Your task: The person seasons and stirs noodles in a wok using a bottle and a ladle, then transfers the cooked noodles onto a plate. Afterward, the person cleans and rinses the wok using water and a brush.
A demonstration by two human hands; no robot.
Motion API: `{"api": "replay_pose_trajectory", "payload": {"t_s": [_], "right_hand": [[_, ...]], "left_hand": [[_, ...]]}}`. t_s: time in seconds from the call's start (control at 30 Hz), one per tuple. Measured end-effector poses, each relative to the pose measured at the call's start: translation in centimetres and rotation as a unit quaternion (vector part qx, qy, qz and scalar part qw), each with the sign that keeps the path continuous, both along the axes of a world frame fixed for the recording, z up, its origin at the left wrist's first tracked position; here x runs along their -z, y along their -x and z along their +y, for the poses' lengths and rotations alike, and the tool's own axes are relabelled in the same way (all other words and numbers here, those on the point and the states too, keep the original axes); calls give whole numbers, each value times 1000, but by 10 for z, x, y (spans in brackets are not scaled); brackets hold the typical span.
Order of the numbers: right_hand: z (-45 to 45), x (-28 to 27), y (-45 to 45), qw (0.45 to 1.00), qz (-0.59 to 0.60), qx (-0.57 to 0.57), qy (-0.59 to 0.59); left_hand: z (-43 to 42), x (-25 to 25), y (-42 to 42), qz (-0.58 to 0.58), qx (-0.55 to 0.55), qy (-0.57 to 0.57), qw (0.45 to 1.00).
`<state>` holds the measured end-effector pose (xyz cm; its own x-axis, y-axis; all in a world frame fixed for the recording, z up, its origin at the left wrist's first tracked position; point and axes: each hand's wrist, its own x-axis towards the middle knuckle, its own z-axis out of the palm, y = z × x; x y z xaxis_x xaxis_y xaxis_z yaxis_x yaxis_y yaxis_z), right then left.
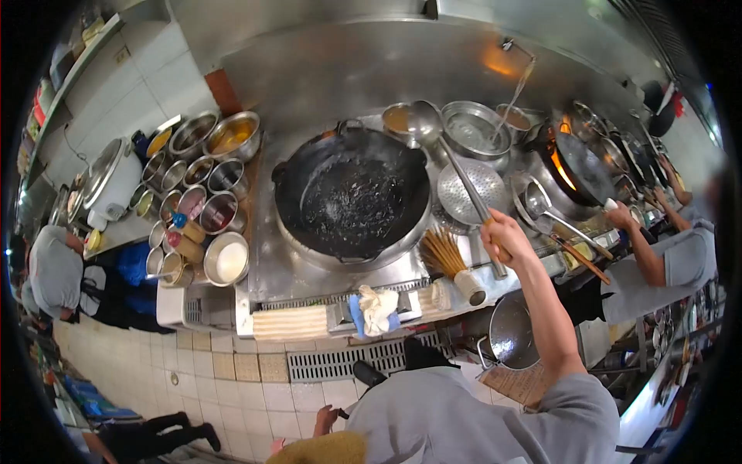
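Note:
My right hand (506, 237) is closed round the handle of a long steel ladle (466, 179). The ladle's bowl is raised beside a steel basin of clear liquid (476, 130), above a bowl of brownish liquid (398, 119). Left of the ladle, a large black wok (352, 197) holds bubbling, dark-looking liquid. A perforated strainer (470, 192) lies below the ladle's handle, and a bamboo brush (448, 259) is near my right hand. Low beside my body, my left hand (328, 420) is partly hidden, its fingers bent at a small dark thing I cannot make out.
Steel pots and squeeze bottles (185, 232) crowd the counter on the left. Flames (562, 168) rise beside another wok (583, 166) on the right, where a co-worker (657, 263) stands. A cloth (379, 309) hangs at the stove's front edge. More people are at left.

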<state>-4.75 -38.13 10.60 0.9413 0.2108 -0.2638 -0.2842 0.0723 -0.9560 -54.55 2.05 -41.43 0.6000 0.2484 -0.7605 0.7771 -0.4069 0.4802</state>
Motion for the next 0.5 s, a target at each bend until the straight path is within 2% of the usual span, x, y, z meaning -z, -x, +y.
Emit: {"api": "replay_pose_trajectory", "payload": {"t_s": [0.03, 0.07, 0.1, 0.13, 0.17, 0.23, 0.3, 0.33, 0.4, 0.5], "right_hand": [[-5, 9, -22, 999, 5, 36, -35], [-14, 18, -51, 988, 48, 50, -141], [-26, 27, -85, 964, 92, 57, -244], [-37, 30, -114, 927, 137, 60, -344], [-45, 29, -137, 912, 125, 65, -386], [-60, 25, -171, 874, 106, 77, -467], [-76, 21, -188, 832, 108, 107, -534], [-83, 19, -195, 820, 105, 126, -549], [-99, 22, -205, 801, 98, 116, -579], [-117, 32, -202, 764, 112, 91, -629]], "left_hand": [[-1, -8, 2, -8, 20, -14, 1000], [-3, -14, 3, -21, 36, -29, 999], [-13, -36, -6, 32, -20, -52, 998], [-30, -87, -26, 82, -80, -75, 991], [-24, -52, -12, 22, 41, -109, 993], [-14, 18, 17, -116, 266, -233, 928], [-40, -5, 9, -52, 20, -123, 991], [-53, -17, 3, -39, -34, -104, 993], [-77, -37, -3, -30, -89, -82, 992], [-105, -60, 2, -27, -114, -70, 991]]}}
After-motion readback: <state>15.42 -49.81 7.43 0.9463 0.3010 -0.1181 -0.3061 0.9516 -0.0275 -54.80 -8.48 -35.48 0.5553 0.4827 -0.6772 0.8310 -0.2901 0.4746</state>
